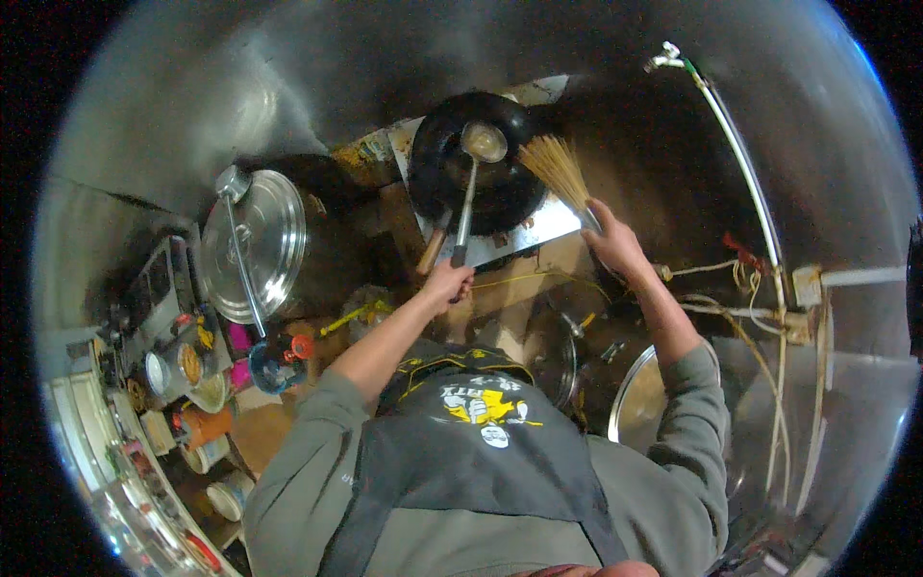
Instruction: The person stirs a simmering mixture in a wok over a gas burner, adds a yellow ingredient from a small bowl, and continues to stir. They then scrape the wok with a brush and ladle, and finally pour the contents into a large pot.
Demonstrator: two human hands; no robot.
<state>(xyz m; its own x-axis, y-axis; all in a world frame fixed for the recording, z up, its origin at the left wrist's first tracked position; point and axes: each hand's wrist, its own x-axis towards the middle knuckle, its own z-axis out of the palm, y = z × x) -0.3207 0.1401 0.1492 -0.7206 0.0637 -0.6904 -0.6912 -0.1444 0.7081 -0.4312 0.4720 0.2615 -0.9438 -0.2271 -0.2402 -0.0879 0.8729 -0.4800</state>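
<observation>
A dark wok (440,180) with a wooden handle (431,251) sits on a metal-topped stove (551,222) in front of me. My left hand (448,280) grips the black end of a metal ladle (467,202). The ladle's bowl lies over the wok and holds what looks like a little pale liquid. In my right hand (614,241) is a bamboo wok brush (555,167), its bristles spread at the wok's right rim. Whether the bristles touch the wok, I cannot tell.
A large steel lid (270,216) stands at the left, with another long-handled ladle (244,260) across it. Bowls and tubs (189,364) crowd the far left. A white pipe with a tap (735,144) runs along the right. A round metal pan (634,393) lies by my right elbow.
</observation>
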